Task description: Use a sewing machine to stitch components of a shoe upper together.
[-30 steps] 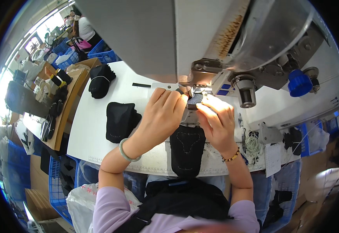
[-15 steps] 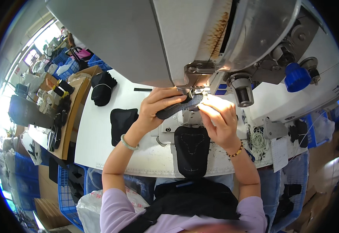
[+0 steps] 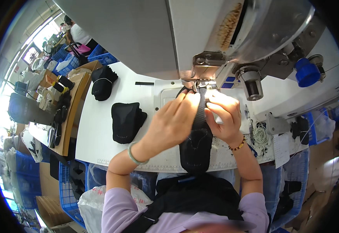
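A black fabric piece (image 3: 196, 145) lies on the white sewing table (image 3: 99, 132) and hangs over its front edge. Its narrow upper strip runs up under the needle area of the grey sewing machine (image 3: 200, 46). My left hand (image 3: 175, 118) presses on the fabric's left side, fingertips close to the presser foot (image 3: 194, 84). My right hand (image 3: 224, 116) pinches the strip's right edge. A green bangle circles my left wrist and a bead bracelet my right.
A stack of black fabric pieces (image 3: 126, 120) lies left of my hands, another black pile (image 3: 102, 82) farther back. A wooden side table (image 3: 74, 105) holds small items. Blue crates (image 3: 70, 182) stand below. A blue knob (image 3: 307, 72) sticks out at the machine's right.
The black strip, held slanted a moment ago, now lies straight under the presser foot. Both hands have closed in on it, left and right of the strip.
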Available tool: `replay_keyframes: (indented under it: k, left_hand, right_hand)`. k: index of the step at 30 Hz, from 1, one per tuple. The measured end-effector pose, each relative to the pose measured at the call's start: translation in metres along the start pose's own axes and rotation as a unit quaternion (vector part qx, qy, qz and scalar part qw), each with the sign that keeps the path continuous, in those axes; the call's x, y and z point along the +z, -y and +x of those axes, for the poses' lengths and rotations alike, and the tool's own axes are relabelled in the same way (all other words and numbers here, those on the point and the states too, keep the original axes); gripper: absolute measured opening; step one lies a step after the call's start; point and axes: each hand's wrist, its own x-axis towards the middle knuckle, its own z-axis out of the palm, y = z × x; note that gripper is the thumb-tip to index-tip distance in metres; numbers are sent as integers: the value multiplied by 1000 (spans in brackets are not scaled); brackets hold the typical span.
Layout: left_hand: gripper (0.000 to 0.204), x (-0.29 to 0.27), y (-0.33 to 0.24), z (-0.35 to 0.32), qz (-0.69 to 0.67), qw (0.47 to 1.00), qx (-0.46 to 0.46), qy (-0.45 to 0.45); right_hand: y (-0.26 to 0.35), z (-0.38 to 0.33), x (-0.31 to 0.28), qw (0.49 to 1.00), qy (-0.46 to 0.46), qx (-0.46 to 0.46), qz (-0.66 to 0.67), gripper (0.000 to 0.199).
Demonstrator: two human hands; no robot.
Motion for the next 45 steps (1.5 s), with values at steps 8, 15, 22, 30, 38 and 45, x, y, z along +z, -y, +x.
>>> replay_keyframes:
  k: [8,15,22,30,38,45]
  left_hand:
    - [34,7,-30,9,149,988,-28,28]
    - [43,2,6,-19,-93,996,-2,-6]
    - [45,7,10,-17,-101,994,24,-31]
    - [49,14,17,-15,-123,990,14,-60]
    - [43,23,30,-11,-116,991,19,-66]
    - [40,40,47,-12,-130,987,24,-92]
  right_hand:
    - [2,-6,-3,998,-17,-20,57,32]
    - [3,3,-15,993,71,-80,40,25]
    - [-5,11,-19,990,85,-105,44,24]
    - [-8,12,-18,990,114,-83,23,19]
    - [-8,13,-17,988,151,-33,24,26]
    - [-3,17,-8,994,111,6,-18,33]
